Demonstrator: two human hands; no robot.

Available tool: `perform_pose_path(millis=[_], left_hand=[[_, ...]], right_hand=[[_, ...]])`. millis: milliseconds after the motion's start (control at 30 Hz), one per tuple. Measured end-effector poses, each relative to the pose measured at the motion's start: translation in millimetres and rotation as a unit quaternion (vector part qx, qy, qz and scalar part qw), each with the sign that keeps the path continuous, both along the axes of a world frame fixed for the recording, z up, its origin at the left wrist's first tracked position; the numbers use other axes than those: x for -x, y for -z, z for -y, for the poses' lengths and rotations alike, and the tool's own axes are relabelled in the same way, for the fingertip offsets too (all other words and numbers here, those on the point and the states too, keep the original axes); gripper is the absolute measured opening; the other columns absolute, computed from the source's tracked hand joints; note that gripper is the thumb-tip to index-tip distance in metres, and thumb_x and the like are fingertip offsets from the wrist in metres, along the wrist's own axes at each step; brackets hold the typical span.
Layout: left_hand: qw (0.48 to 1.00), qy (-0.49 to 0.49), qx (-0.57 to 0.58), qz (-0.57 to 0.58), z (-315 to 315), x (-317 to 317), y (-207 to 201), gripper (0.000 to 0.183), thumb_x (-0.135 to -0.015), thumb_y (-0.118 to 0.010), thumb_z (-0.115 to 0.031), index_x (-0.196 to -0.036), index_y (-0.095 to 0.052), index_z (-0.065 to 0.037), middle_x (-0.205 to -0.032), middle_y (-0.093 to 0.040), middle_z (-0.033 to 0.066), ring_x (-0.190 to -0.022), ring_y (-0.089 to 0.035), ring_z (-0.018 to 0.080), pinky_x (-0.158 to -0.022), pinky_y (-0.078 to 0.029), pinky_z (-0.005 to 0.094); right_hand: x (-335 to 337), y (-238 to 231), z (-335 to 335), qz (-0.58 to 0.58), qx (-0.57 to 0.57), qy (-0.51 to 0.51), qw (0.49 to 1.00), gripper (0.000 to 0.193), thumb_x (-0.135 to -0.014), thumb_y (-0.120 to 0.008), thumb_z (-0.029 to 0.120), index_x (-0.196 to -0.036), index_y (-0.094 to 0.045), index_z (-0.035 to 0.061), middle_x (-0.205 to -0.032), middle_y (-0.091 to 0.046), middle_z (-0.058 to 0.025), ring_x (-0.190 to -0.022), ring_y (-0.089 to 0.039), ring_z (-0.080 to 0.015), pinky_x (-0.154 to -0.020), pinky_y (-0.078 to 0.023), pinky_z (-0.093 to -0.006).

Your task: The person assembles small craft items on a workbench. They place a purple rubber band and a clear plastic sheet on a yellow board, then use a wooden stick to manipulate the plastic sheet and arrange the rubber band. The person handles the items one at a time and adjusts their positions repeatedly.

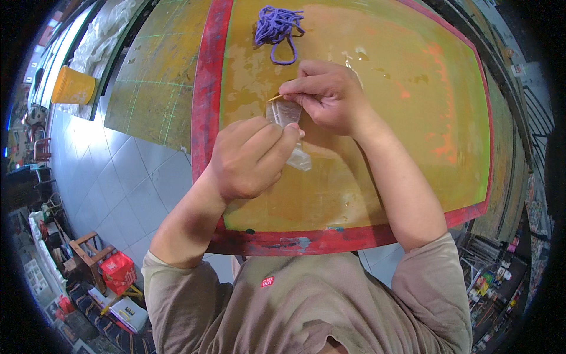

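My left hand [250, 154] is closed around a small clear plastic bag [284, 112], whose lower end sticks out below the fingers. Just above the bag's top edge, my right hand [331, 97] pinches a thin yellowish stick [275, 98] that looks like a toothpick. The stick's tip points left, over the mouth of the bag. Both hands are held over a yellow-brown panel [354, 200] with a red frame [206, 76]. Beyond them a tangled bundle of purple cord [277, 26] lies on the panel, one loop trailing toward me.
A board with green grid lines [156, 82] stands left of the frame. Farther left are a yellow bucket [73, 85] and crumpled plastic sheeting [103, 35]. A wooden stool [88, 253] and a red box [118, 272] are low on the left. Assorted tools [489, 277] crowd the lower right.
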State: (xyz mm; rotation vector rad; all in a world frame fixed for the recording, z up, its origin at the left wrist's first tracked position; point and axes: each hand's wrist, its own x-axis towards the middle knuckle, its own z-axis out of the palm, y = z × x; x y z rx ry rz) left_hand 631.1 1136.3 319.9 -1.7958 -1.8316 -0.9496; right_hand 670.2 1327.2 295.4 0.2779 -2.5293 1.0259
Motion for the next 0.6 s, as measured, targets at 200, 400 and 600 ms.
perform_pose_path(millis=[200, 400, 600], left_hand=[[1.000, -0.006, 0.004, -0.001, 3, 1, -1, 0.037, -0.054, -0.059, -0.005, -0.090, -0.061, 0.004, -0.065, -0.049, 0.0068, -0.052, -0.049, 0.0207, -0.043, -0.038, 0.0314], [1.000, -0.008, 0.003, 0.008, 4, 1, -5, 0.038, -0.052, -0.058, -0.004, -0.090, -0.062, 0.004, -0.065, -0.049, 0.0068, -0.051, -0.048, 0.0197, -0.042, -0.037, 0.0311], [1.000, -0.009, 0.000, 0.001, 6, 2, -4, 0.037, -0.051, -0.058, -0.001, -0.088, -0.062, 0.005, -0.064, -0.050, 0.0067, -0.049, -0.047, 0.0189, -0.041, -0.036, 0.0307]], right_hand=[[-2, -3, -1, 0.011, 0.040, 0.009, 0.999, 0.005, -0.070, -0.064, 0.014, -0.073, -0.067, 0.0111, -0.068, -0.056, -0.0055, -0.063, -0.057, -0.0254, -0.054, -0.044, -0.0345], [-4, -5, -6, 0.013, 0.079, 0.022, 0.997, 0.009, -0.067, -0.057, 0.011, -0.065, -0.064, 0.0062, -0.063, -0.055, -0.0072, -0.059, -0.056, -0.0267, -0.053, -0.044, -0.0349], [-5, -4, -10, 0.004, 0.068, 0.011, 0.998, 0.011, -0.066, -0.054, 0.012, -0.062, -0.061, 0.0047, -0.063, -0.054, -0.0083, -0.058, -0.055, -0.0282, -0.052, -0.043, -0.0361]])
